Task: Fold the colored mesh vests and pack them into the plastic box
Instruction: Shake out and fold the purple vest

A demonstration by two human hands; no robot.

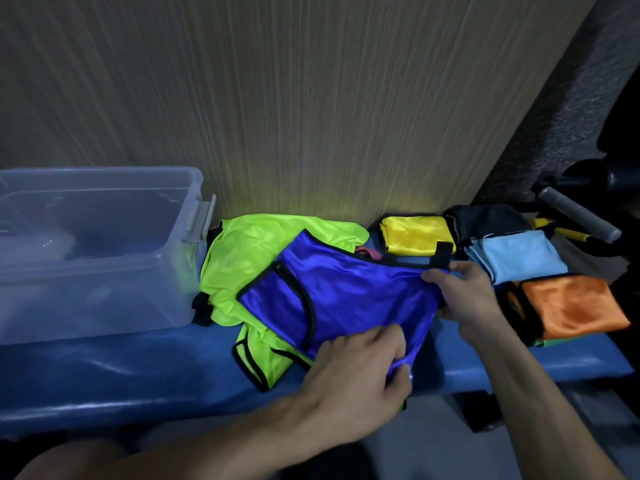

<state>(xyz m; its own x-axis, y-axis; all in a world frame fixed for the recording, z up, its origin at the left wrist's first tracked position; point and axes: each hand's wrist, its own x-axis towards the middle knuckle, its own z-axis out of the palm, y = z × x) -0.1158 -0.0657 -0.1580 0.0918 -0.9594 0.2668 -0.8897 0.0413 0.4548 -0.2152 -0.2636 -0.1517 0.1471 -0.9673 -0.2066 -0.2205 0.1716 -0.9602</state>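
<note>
Left hand (360, 362) at 6 o'clock pinches the near hem of the blue vest (346, 299); right hand (464, 299) at 4 o'clock grasps its right edge. The vest lies on the blue bench (138, 368), long axis running 10 to 4 o'clock, over a neon green vest (242, 258). No legible writing. Folded orange (571, 306), light blue (516, 258) and yellow (415, 237) vests sit at 3 o'clock. The plastic box (97, 251) at 9 o'clock is cut off; its contents are indistinct.

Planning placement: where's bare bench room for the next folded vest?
Bare: the bench strip in front of the plastic box, left of the lime vest. Crowded: right end, where yellow, light-blue and orange folded vests sit packed together.
</note>
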